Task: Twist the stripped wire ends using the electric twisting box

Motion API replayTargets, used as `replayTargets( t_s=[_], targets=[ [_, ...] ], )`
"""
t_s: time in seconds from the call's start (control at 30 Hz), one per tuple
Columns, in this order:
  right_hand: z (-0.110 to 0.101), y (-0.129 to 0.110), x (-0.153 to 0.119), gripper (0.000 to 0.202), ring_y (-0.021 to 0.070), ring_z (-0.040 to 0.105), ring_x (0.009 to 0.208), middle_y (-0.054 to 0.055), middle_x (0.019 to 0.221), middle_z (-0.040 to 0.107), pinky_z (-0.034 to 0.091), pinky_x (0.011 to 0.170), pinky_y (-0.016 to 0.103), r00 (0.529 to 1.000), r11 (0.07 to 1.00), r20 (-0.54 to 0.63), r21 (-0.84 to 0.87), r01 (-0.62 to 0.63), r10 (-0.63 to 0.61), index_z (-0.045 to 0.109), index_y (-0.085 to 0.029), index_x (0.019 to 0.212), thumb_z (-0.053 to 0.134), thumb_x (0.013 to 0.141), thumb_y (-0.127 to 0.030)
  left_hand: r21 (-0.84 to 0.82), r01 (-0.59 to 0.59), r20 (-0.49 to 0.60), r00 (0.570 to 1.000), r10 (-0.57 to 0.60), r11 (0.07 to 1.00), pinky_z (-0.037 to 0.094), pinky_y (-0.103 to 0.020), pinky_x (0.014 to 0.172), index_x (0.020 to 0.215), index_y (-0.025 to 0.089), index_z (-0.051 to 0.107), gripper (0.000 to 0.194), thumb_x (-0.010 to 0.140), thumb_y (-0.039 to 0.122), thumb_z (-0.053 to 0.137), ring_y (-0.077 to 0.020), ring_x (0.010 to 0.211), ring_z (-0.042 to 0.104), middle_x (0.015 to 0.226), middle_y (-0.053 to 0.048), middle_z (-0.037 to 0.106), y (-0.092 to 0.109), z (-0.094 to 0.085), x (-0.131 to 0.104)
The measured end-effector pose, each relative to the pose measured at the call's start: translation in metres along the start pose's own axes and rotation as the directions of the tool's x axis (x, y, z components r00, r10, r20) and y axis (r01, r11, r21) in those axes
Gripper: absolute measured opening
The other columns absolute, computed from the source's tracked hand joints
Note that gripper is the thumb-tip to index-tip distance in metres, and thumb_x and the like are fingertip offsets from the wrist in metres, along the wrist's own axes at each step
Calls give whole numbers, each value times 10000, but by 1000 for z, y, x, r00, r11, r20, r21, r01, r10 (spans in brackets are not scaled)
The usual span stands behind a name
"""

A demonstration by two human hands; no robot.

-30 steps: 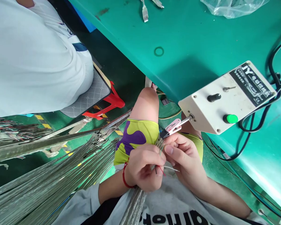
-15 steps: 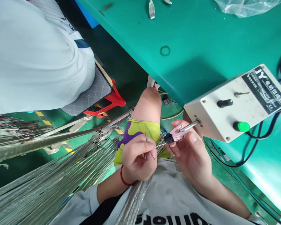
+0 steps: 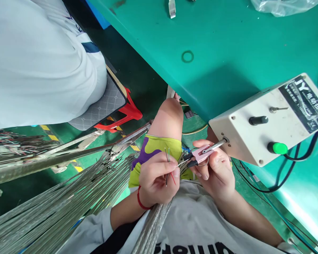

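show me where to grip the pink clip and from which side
Probably pinch the pink clip across its handle end, coming from the right: its parted black tips point left, toward the white wire, and the handle end lies by the metal rod.

Wiring workshop, green workbench [image 3: 228, 42], boxed machine [image 3: 247, 138] with knob [image 3: 258, 120], racked cables [image 3: 69, 208], striped floor tape [image 3: 45, 127]

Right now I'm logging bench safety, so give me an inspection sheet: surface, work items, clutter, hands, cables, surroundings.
Surface: green tabletop, dark ring shape on it.
Work items: pink clip on a rod from the white box; white wire at its tip.
Clutter: plug, clear plastic bag.
Left hand: pinches thin wires.
Right hand: around the clip; exact grip unclear.
Cables: black cord by the box, grey bundle near the left hand.
Surroundings: person in white, red stool.
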State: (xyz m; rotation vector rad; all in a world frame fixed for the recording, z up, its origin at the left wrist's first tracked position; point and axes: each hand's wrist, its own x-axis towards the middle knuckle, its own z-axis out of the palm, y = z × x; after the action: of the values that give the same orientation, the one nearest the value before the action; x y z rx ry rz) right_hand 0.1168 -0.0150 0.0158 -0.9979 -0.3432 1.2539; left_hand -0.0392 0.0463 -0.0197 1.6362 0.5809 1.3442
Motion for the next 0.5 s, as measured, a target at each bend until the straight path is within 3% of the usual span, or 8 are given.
replayTargets(
  t_s=[0.27, 0.4, 0.5],
  targets=[
    [-5, 1, 0, 364, 156, 293, 464, -71, 466, 480, 354, 507, 314, 1000, 999, 10, -44, 7, -7, 913, -248, 1226, 855, 1083, -577, 15, -3, 27, 1000, 3, 1000, 527, -212, 566, 1258, 232, 714, 329, 996, 36, 756, -97, 586, 583, 912, 11, 765, -2, 2, 1],
    [-17, -4, 1, 525, 182, 371, 469, 2, 549, 674, 333, 506, 343, 994, 988, 84, -145, -58, 71, 905, -246, 1363, 806, 1073, -671, 14, 0, 35, 999, -1, 1000, 518, -209, 566, 1251, 235, 706, 319, 1002, 43, 758, -93, 595, 572, 915, 7, 757, -2, 1, 1],
    [-26, -19, -14, 479, 218, 539, 490, 58, 683, 803, 330, 482, 355, 975, 948, 204, -319, -17, 87, 942, -290, 1319, 724, 1122, -667, 22, 6, 37, 999, -7, 1000, 525, -218, 561, 1252, 240, 710, 318, 1003, 52, 768, -98, 592, 565, 915, -3, 759, -2, 1, 1]
  ],
)
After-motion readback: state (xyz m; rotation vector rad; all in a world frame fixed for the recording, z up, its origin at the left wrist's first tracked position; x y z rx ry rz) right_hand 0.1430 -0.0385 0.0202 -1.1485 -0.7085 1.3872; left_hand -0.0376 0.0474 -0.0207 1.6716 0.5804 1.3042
